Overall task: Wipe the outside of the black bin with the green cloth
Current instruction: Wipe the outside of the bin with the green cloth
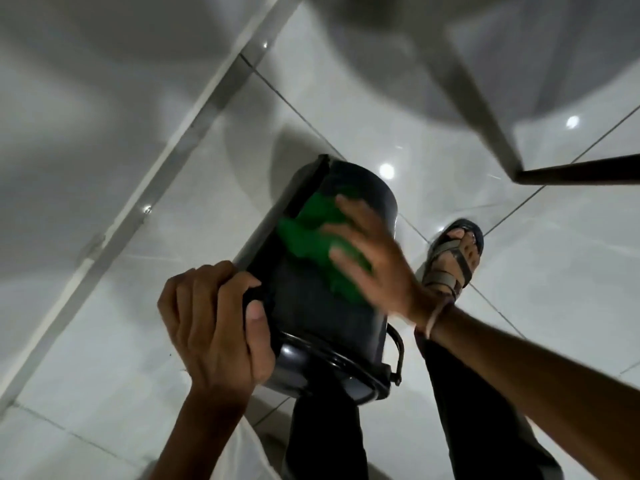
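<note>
Above a glossy white tiled floor, the left hand clamps the tilted black bin while the right hand, fingers spread, presses the green cloth onto its side, wiping seemingly midway, unseen faces left.

The black bin looked like smooth plastic, dull on its side wall and shinier at the rounded end beside the left hand, where a thin dark wire handle curved. Under the flat right hand the green cloth was soft, matt, creased fabric. The floor was glossy pale tile that mirrored lamps. The sandal beyond that hand had matt webbing straps
</note>
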The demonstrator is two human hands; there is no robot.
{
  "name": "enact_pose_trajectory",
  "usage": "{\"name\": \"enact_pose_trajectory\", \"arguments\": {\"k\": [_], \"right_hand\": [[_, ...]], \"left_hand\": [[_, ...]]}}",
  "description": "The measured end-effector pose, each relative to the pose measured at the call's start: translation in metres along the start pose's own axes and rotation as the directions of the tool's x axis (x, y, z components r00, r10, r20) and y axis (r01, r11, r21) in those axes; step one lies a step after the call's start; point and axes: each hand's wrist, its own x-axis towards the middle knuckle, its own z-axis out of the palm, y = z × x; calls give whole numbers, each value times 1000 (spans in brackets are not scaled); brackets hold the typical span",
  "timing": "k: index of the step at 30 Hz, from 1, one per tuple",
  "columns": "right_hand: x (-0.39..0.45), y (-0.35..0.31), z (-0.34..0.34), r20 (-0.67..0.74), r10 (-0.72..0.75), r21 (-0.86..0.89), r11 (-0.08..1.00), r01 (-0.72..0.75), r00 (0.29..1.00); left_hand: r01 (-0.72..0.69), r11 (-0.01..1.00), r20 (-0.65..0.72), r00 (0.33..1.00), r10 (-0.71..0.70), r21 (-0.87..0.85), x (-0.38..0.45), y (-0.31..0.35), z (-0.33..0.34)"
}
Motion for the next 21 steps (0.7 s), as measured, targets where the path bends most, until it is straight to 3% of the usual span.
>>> {"name": "enact_pose_trajectory", "arguments": {"k": [2, 4, 6, 7, 9, 11, 12, 14, 16, 18, 20, 21], "right_hand": [[37, 28, -6, -121, 363, 79, 931, -355, 924], [65, 40, -13, -105, 470, 98, 882, -461, 876], [67, 23, -10, -3, 326, 45, 944, -326, 945], [59, 5, -7, 61, 178, 21, 984, -179, 982], [36, -21, -4, 184, -107, 49, 994, 100, 977], [27, -18, -3, 223, -234, 57, 972, 227, 946], [31, -8, -4, 191, -175, 35, 985, 172, 966], [53, 15, -9, 42, 150, 3, 989, -150, 988], [76, 26, -16, -48, 401, 6, 916, -401, 915], [87, 17, -16, 16, 368, -60, 929, -366, 930], [79, -10, -11, 162, 107, -30, 994, -103, 981], [68, -24, -9, 235, -29, 27, 999, 24, 972]], "left_hand": [[0, 1000, -11, 1000, 0, 7, 1, 5, 0], [21, 1000, -13, 1000, -21, 10, 8, 15, 3], [54, 999, -25, 998, -54, 5, 18, 22, 7], [58, 998, -36, 998, -57, 8, 21, 24, 8], [52, 999, -39, 998, -51, 10, 22, 23, 10], [37, 999, -30, 999, -36, 17, 18, 21, 8], [25, 999, -25, 999, -24, 23, 16, 20, 6], [23, 999, -9, 1000, -23, 30, 16, 20, 7], [53, 998, -9, 999, -53, 30, 18, 24, 7], [90, 996, -35, 995, -89, 13, 25, 29, 8], [109, 994, -44, 993, -109, 8, 31, 28, 8], [102, 995, -47, 994, -102, 7, 33, 26, 7]]}}
